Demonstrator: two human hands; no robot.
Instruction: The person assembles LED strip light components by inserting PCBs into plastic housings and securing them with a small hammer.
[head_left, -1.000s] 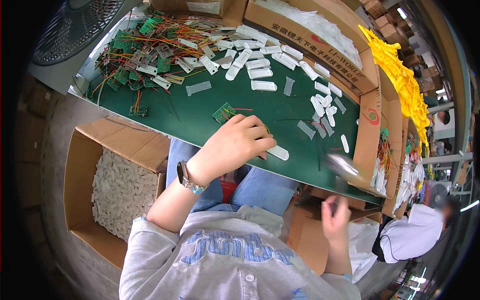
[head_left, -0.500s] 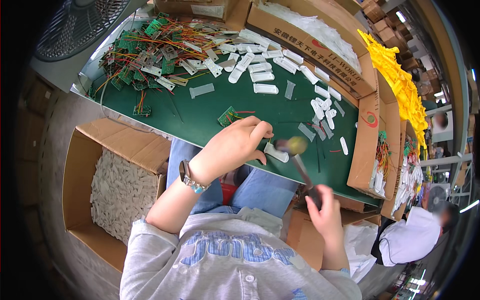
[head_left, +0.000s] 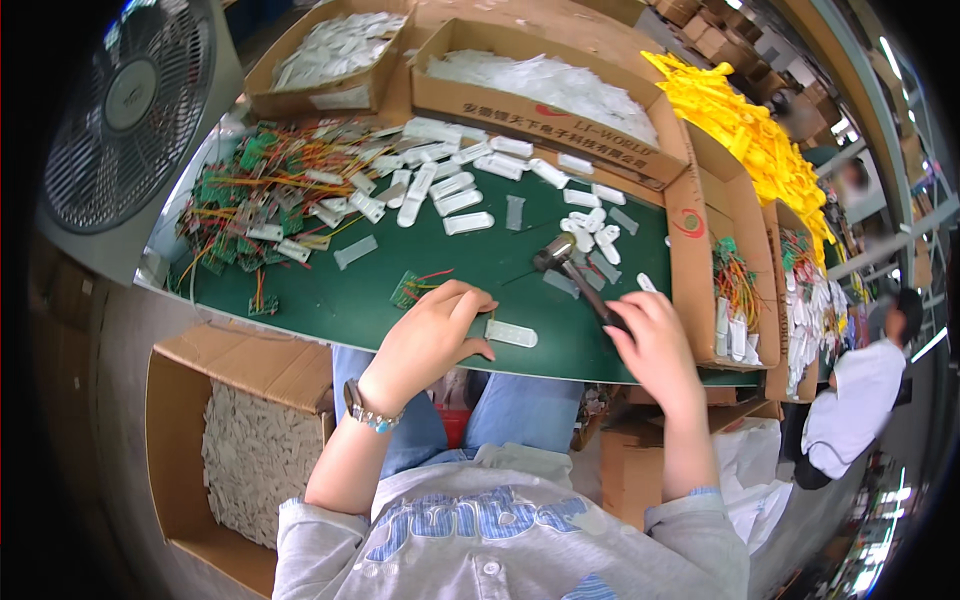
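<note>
A small white plastic casing [head_left: 511, 333] lies on the green tabletop near its front edge. Beside its left end is my left hand [head_left: 432, 335], fingers bent and thumb held apart from them, with a thin wire showing by the fingertips. Just beyond that hand a green circuit board [head_left: 407, 290] with red wires lies on the table. My right hand [head_left: 655, 345] is closed round the dark handle of a hammer [head_left: 590, 292]. The hammer's metal head points away from me, over or on the table by some translucent strips [head_left: 562, 282]; contact cannot be made out.
Wired circuit boards [head_left: 250, 205] are heaped at the left, with white casings [head_left: 462, 200] alongside. Cardboard boxes [head_left: 540, 110] line the back and right edges. A fan [head_left: 135, 110] stands at far left. An open carton [head_left: 175, 450] sits below the table. Another person [head_left: 855, 400] is at right.
The hammer has moved from over the white casing to the right and farther away, its head no longer blurred. The casing now shows whole. My view has shifted, showing more of the back boxes.
</note>
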